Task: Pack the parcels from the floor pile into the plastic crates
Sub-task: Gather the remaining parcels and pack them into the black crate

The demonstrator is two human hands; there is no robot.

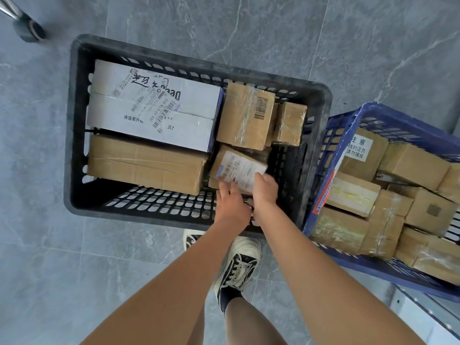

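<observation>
fingers [225, 181] of the left hand [230, 197] are curled on the near edge of a small brown cardboard parcel with a white paper label [239, 170], and the right hand [265, 186] holds its near right corner, fingers bent over the label. both hands pinch it between them. how the thumbs sit under it i cannot tell.

the parcel is inside the black plastic crate with holes in its walls [154, 207], at about 5 o'clock in the crate, tipped up a bit on other small boxes. at 10 o'clock lies a big white cardboard box with black writing [154, 105]. at 8 o'clock lies a long brown cardboard box with clear tape [146, 163]. at 1 o'clock stand two small brown taped boxes [246, 115].

i think the parcel is light, since it is small and flat. the card looks stiff, so it should not bend. the label and tape may be smooth and a bit slippy. holding it by two side edges looks safest, then laying it flat in the gap at 4 o'clock.

a blue plastic crate full of brown boxes [323, 195] sits at 3 o'clock, touching the black one. a black and white shoe [236, 267] stands on the grey tile floor [273, 33].
</observation>
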